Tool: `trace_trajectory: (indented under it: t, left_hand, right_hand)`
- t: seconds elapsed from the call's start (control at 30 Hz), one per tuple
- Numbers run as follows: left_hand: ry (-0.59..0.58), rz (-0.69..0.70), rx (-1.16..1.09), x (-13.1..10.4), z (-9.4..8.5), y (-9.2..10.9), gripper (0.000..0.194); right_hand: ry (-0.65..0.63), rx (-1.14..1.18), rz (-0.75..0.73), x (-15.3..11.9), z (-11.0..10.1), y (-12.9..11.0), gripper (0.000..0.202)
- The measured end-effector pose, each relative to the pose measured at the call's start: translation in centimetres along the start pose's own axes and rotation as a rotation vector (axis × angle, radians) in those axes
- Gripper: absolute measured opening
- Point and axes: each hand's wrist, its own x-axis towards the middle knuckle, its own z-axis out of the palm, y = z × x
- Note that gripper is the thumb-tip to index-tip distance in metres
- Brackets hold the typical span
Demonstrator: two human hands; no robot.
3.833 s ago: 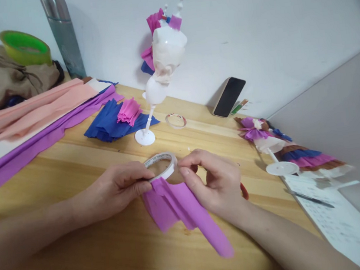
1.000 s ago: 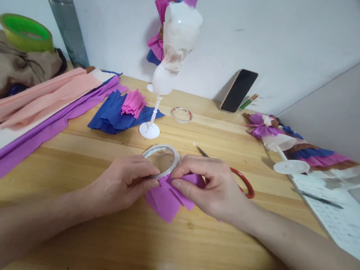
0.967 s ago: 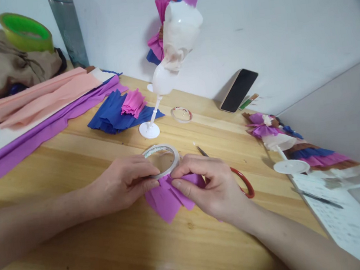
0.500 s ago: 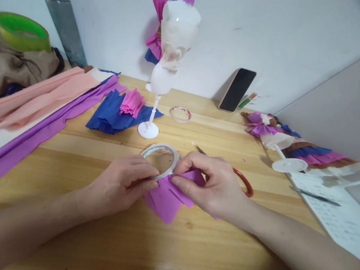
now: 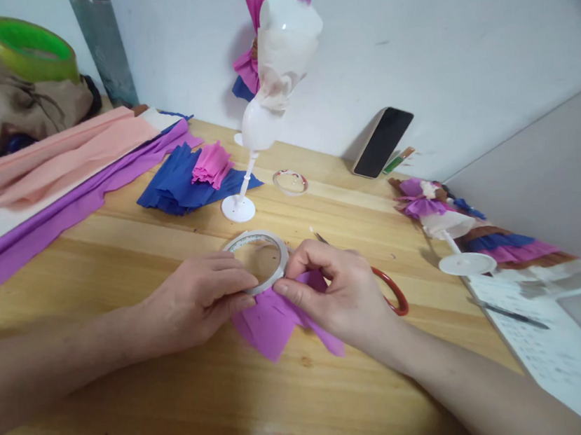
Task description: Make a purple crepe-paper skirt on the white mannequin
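Note:
A white roll of tape (image 5: 281, 254) stands on edge, tilted, between my two hands. My left hand (image 5: 207, 295) is closed, thumb and fingers pinching the tape roll's lower left rim. The fingers of my right hand (image 5: 338, 286) pinch at the roll's lower right edge, where purple crepe paper (image 5: 266, 326) meets it. That paper hangs below the roll in pointed, gathered pieces, partly behind my right hand. Just beyond the right hand, scissors with a red handle (image 5: 396, 293) lie on the table, mostly hidden by it.
A white mini mannequin (image 5: 287, 41) on a stand rises behind the roll. Blue crepe paper (image 5: 170, 183) and a pink piece (image 5: 211, 165) lie left of it. A phone (image 5: 384, 141) leans on the wall. At right are a dressed figure (image 5: 448, 226) and a pen (image 5: 514, 315) on paper.
My right hand has shifted slightly along the tape roll's edge, and more of the purple paper shows below it. My left hand stays in place.

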Motion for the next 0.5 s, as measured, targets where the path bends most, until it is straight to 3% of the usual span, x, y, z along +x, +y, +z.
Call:
trace_trajectory:
  t: [0.13,0.33,0.5]
  left_hand:
    - [-0.001,0.000,-0.063,0.1,-0.2,0.3,0.022]
    - [-0.115,-0.266,-0.334,0.8,-1.6,1.0,0.022]
    - [-0.105,-0.322,-0.387,1.0,-2.1,0.9,0.021]
  right_hand:
    - [-0.010,0.051,0.045,0.4,0.1,0.3,0.027]
    - [-0.146,0.228,0.137,1.5,-1.3,0.7,0.036]
    - [-0.209,0.403,0.184,1.8,-2.3,0.6,0.040]
